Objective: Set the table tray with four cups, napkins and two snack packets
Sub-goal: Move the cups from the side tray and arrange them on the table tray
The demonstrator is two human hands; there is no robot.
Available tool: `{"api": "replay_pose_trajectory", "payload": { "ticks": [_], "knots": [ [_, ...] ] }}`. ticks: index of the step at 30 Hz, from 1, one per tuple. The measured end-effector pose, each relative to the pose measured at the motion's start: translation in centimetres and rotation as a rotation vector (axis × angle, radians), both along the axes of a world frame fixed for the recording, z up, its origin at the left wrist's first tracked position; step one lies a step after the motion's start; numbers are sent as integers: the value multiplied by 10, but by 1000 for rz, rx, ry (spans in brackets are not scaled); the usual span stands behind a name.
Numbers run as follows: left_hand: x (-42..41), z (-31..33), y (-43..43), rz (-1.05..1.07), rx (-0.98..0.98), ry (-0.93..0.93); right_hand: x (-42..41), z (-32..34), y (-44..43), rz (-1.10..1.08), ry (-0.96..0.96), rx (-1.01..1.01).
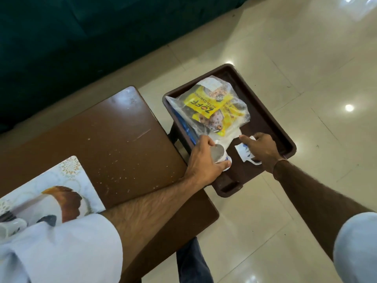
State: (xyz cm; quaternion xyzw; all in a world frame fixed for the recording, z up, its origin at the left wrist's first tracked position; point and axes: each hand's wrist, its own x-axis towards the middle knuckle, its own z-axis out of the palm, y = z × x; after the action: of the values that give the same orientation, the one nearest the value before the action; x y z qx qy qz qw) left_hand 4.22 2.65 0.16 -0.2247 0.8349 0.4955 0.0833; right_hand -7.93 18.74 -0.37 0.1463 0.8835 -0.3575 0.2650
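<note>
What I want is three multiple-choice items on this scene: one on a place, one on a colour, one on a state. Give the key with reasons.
1. Where does the clear plastic bag of snack packets lie?
A. In the dark brown plastic tray
B. On the brown wooden table
C. On the tiled floor

2. What is the main colour of the top snack packet inside the bag?
A. Red
B. Yellow
C. Green

3. What is the left hand doing?
A. Lying flat on the table
B. Hanging empty in the air
C. Holding a white cup with blue print

Key:
1 A: the clear plastic bag rests inside the dark brown plastic tray.
2 B: the top snack packet is yellow with dark lettering.
3 C: the left hand has its grip around the white cup with blue print over the tray.
</note>
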Motion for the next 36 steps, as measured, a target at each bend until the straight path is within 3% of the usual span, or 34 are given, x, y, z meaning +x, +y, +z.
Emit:
{"api": "replay_pose_trajectory", "payload": {
  "ticks": [4,9,15,22,27,32,36],
  "knots": [
    [26,13,-38,20,29,13,10,23,-51,88,53,-12],
    [91,20,-115,-117,-114,16,50,38,-146,306,48,-154],
    [183,24,-204,-101,-174,-139,129,36,-254,413,-268,-356],
    [286,25,-272,-113,-263,-206,242,39,-371,397,-506,-410],
    [344,22,-294,-69,-335,-170,297,30,-424,517,-341,-281],
    [374,11,-296,-159,-560,-145,329,19,-457,774,-117,-96],
    [381,2,-292,-182,-570,-183,341,15,-476,1147,13,17]
  ]
}}
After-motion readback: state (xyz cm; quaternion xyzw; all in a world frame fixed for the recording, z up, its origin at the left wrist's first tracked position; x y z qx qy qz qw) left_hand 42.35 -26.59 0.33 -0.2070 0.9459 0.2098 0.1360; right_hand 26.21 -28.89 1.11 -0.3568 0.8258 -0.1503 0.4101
